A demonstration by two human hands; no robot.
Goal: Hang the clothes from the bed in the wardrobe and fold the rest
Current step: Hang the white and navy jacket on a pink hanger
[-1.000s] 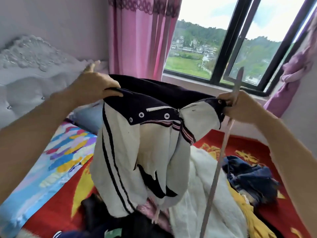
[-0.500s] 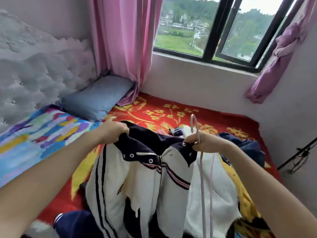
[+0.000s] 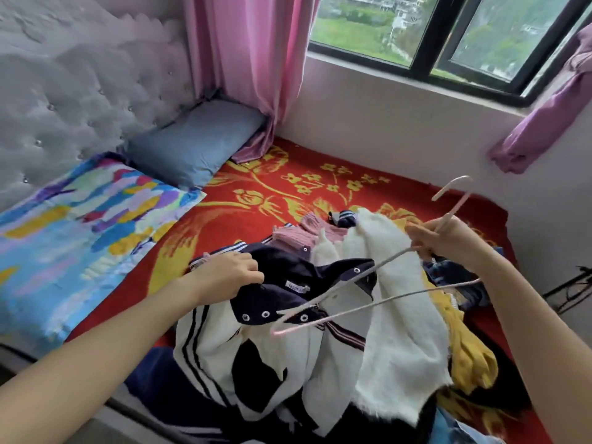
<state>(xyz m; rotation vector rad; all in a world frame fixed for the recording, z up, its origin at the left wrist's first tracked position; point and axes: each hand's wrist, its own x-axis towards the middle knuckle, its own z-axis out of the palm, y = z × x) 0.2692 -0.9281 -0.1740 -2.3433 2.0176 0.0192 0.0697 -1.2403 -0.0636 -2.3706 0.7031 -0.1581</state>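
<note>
A white jacket with a navy collar and snap buttons lies on the pile of clothes on the bed. My left hand grips its navy collar at the left side. My right hand holds a pale pink wire hanger near its hook, and the hanger's far end points down into the jacket's neck opening. A fluffy white garment lies to the right of the jacket, partly under the hanger.
The red floral bed cover carries a pink knit, yellow clothing and dark blue clothes. A grey pillow and colourful sheet lie left. Pink curtain and window are behind.
The jacket has come down from mid-air onto the pile. My right hand let go of the collar's right side and swung the hanger so its end points into the neck opening.
</note>
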